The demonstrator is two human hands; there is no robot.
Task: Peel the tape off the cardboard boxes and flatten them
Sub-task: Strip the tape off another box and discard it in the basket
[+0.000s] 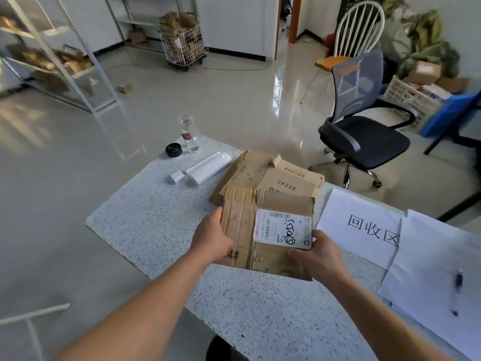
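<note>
A flattened brown cardboard box (242, 230) with a white shipping label lies over the speckled table (156, 220), on top of another flattened box (286, 178) printed CPZZK. My left hand (212, 237) grips the top box's left edge, thumb on its upper face. Fingers of my right hand (316, 252) curl round its lower right part just below the label.
A white tube, a white cap, a black lid (173, 149) and a clear bottle (188, 134) sit at the table's far left corner. White sheets with printed characters (364, 230) and a pen (458, 280) lie right. An office chair (364, 136) stands beyond.
</note>
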